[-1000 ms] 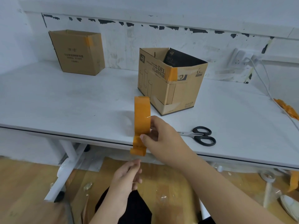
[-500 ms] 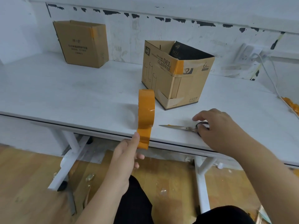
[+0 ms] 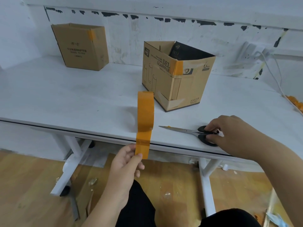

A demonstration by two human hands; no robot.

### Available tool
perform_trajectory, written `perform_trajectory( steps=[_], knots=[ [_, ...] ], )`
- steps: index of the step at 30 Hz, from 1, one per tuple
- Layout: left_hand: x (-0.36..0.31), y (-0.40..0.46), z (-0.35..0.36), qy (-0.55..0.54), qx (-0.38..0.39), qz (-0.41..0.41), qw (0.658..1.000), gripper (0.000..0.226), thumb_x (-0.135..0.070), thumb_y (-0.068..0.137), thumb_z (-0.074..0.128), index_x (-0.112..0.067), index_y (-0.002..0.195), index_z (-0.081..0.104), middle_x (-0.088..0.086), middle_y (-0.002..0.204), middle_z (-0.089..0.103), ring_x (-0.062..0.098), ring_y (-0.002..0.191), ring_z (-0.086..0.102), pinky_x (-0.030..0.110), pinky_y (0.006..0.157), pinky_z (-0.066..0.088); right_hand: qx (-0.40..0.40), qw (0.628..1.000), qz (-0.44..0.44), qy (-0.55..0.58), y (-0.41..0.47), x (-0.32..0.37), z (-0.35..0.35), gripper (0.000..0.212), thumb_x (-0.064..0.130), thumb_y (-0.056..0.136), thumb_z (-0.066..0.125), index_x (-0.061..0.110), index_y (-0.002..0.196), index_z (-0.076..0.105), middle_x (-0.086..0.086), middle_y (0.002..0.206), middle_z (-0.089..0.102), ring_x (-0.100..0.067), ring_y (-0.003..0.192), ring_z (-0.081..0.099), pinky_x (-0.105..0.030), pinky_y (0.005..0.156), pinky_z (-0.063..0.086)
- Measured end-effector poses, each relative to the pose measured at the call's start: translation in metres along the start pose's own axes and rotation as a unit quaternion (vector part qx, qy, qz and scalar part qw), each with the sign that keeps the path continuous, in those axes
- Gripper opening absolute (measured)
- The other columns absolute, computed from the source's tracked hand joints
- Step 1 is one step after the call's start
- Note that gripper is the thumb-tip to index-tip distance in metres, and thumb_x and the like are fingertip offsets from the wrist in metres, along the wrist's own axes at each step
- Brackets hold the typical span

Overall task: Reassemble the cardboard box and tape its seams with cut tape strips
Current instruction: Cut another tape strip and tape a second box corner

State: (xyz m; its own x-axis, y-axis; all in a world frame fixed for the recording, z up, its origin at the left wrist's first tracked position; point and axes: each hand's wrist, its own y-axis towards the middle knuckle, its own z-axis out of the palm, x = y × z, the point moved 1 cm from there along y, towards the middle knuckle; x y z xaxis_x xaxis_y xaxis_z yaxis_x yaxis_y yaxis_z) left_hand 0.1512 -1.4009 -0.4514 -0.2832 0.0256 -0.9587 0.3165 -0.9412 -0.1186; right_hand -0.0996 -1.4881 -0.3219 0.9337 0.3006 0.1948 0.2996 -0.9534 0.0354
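Right now the L hand (image 3: 126, 163) pinches the free end of the orange tape (image 3: 145, 122), thumb & fingers clamped on the strip just below the table (image 3: 65, 99) front edge; the roll stands on edge near that edge. R hand (image 3: 229, 133) is on the scissors (image 3: 195, 133), fingers curled onto the black handles, blades flat on the table w/ tips pointing at the roll but apart from it. Cardboard box (image 3: 178, 76) sits behind the roll, top open, orange strip over its near upper corner, other seams taped. Second box (image 3: 82, 46) far back-left by the wall, well apart. Wide bare tabletop betw. the two boxes & left of the roll. Orange scraps (image 3: 295, 104) at the right edge.
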Motion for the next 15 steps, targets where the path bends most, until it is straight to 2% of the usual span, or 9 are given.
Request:
perform_trajectory(
  steps=[4,6,8,11,13,15],
  knots=[
    [0.004,0.001,-0.001,0.009,-0.01,-0.004,1.0,0.03,-0.003,0.088,0.057,-0.027,0.101,0.068,-0.005,0.078,0.07,0.008,0.056,0.055,0.021,0.047,0.043,-0.026,0.999,-0.032,0.022,-0.019,0.002,0.002,0.019,0.034,0.089,0.06,0.033,0.108,0.063,0.02,0.092,0.054,-0.005,0.091,0.045,-0.022,0.073,0.034],
    [0.005,0.002,0.0,0.019,0.001,-0.005,1.0,0.03,-0.003,0.088,0.056,-0.028,0.098,0.07,-0.005,0.068,0.064,0.007,0.054,0.051,0.02,0.047,0.042,-0.022,0.998,-0.04,0.04,-0.03,0.002,0.001,0.014,0.036,0.089,0.058,0.041,0.101,0.058,0.024,0.091,0.054,0.004,0.087,0.045,-0.015,0.067,0.033],
    [0.005,0.002,0.003,0.026,0.016,-0.003,1.0,0.027,-0.008,0.089,0.055,-0.028,0.093,0.072,-0.003,0.061,0.055,0.008,0.053,0.047,0.021,0.048,0.041,-0.006,0.997,-0.027,0.075,-0.039,0.003,-0.002,0.01,0.038,0.088,0.057,0.047,0.092,0.055,0.023,0.086,0.058,0.011,0.081,0.049,-0.016,0.062,0.034],
    [0.006,0.003,0.006,-0.001,0.025,-0.012,1.0,0.019,-0.019,0.091,0.056,-0.025,0.081,0.071,-0.004,0.055,0.045,0.009,0.05,0.041,0.022,0.048,0.037,0.045,0.993,-0.007,0.106,-0.05,0.002,-0.004,0.008,0.042,0.086,0.057,0.048,0.09,0.058,0.016,0.078,0.065,0.008,0.073,0.056,-0.021,0.06,0.042],
    [0.007,0.004,0.008,-0.012,0.024,-0.009,1.0,0.017,-0.028,0.09,0.059,-0.024,0.076,0.069,-0.005,0.055,0.042,0.009,0.051,0.038,0.022,0.049,0.035,0.094,0.989,-0.01,0.116,-0.055,0.003,-0.002,0.007,0.043,0.085,0.057,0.048,0.089,0.059,0.029,0.084,0.065,0.009,0.076,0.059,-0.023,0.068,0.047],
    [0.008,0.003,0.008,-0.003,0.025,0.004,1.0,0.017,-0.037,0.085,0.061,-0.023,0.078,0.068,-0.004,0.056,0.04,0.008,0.052,0.037,0.022,0.049,0.034,0.134,0.983,-0.008,0.128,-0.059,0.006,0.001,0.006,0.047,0.082,0.058,0.051,0.088,0.058,0.035,0.084,0.063,0.01,0.078,0.059,-0.022,0.069,0.047]
  ],
)
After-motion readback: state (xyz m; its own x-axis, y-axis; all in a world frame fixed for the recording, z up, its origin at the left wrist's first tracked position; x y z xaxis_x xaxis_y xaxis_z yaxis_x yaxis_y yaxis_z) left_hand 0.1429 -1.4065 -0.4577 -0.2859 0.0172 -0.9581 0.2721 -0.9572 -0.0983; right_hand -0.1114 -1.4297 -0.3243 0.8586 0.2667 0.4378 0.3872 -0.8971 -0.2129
